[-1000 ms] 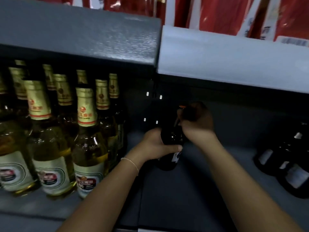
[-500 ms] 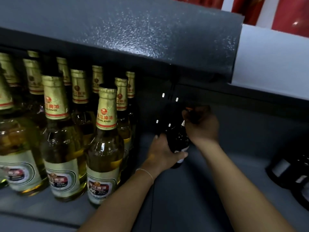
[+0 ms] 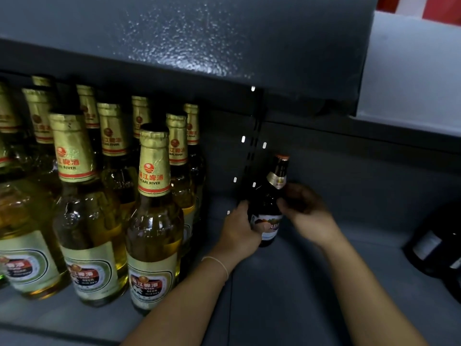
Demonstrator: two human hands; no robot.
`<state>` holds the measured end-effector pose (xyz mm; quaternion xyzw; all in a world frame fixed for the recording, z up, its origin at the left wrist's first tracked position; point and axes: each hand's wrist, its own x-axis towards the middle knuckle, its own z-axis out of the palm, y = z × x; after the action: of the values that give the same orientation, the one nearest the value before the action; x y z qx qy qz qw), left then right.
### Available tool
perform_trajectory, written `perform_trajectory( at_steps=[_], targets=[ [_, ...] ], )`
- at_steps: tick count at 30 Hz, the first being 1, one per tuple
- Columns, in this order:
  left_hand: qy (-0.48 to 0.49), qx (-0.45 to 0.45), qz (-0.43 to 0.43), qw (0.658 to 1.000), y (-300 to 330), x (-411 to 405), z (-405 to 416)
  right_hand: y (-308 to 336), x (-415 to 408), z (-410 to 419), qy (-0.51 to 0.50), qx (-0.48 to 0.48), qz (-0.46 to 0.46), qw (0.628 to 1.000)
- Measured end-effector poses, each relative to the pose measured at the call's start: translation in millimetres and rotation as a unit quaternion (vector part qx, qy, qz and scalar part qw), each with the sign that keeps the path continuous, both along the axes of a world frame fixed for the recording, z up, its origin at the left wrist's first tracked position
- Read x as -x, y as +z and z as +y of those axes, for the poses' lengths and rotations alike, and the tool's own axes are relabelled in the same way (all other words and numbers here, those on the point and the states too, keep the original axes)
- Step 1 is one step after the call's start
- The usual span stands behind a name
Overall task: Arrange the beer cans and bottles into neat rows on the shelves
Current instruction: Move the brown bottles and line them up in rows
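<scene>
A dark brown glass bottle (image 3: 270, 196) stands upright near the back of the gray metal shelf (image 3: 287, 283). It has a round body, a thin neck, an orange cap and a gold foil band on the neck. A white label with a small picture wraps its lower part; the writing there is too blurry to read.

The left hand (image 3: 240, 228) wraps its fingers around the bottle's lower left side, with the thumb across the label. The right hand (image 3: 305, 212) curls its fingers against the bottle's right side, up near the shoulder. A thin white band (image 3: 219, 264) sits on the left wrist.

To the left stand rows of clear glass beer bottles (image 3: 154, 221) full of yellow drink. Their necks wear shiny gold foil with a red sun mark and the words "PEARL RIVER". Their front labels are cream and red and say "PEARL RIVER BEER".

At the far right, more dark bottles (image 3: 434, 245) with pale labels sit on the shelf. Above hangs a bumpy, speckled gray shelf board (image 3: 187, 41).
</scene>
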<state>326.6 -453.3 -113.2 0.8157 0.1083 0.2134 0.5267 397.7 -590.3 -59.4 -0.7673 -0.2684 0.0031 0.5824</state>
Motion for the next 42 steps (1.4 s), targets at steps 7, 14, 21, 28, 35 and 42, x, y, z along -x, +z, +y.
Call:
perform_trajectory(
  at_steps=[7,14,21,28,35,42],
  targets=[
    [-0.010,-0.005,-0.020,1.000,5.0,3.0,-8.2,-29.0,-1.8,-9.2,0.033,0.061,-0.017,0.997],
    [-0.048,0.046,0.023,0.998,9.2,7.5,-11.6,-33.5,0.7,-4.5,-0.039,0.067,-0.052,0.996],
    [-0.039,0.046,0.020,0.998,9.8,7.5,-14.1,-34.0,1.6,-4.3,-0.029,0.057,-0.041,0.997],
    [-0.027,0.009,0.029,0.999,9.5,8.7,-16.3,-26.2,4.1,-5.0,-0.003,0.096,-0.063,0.993],
    [-0.002,-0.269,0.216,0.939,54.6,34.2,-25.9,-13.4,5.1,-32.4,-0.035,0.119,-0.060,0.990],
    [-0.059,-0.236,0.071,0.967,98.5,28.7,-104.0,46.7,15.3,-143.9,-0.178,-0.027,-0.199,0.963]
  ],
)
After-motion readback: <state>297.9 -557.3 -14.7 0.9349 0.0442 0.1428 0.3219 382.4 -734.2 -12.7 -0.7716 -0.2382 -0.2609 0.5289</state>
